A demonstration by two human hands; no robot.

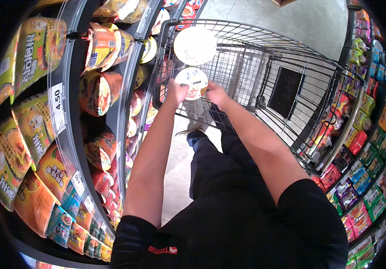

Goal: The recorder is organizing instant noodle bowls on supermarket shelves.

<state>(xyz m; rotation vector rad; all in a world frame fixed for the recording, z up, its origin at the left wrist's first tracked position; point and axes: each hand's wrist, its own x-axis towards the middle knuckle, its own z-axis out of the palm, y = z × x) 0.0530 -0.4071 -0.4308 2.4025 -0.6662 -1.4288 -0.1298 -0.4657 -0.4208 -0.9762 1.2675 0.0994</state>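
Observation:
Over the near left end of a black wire shopping cart (236, 77), my left hand (178, 91) and my right hand (217, 94) hold an instant noodle bowl (192, 78) between them, its printed lid facing up. The left thumb lies on the lid's edge, and the right fingers grip the opposite side. Just beyond it is a second round tub (195, 45), its white lid washed out by glare; whether it touches the first bowl or what it rests on, I cannot tell.
Shelves at the left hold noodle bowls (102, 89) and bagged instant noodles (40, 55) behind clear rails with price tags. Packaged snacks (361, 181) fill shelves at the right. The cart's metal handle (344, 132) is on the right, and a dark panel (285, 92) hangs inside its frame.

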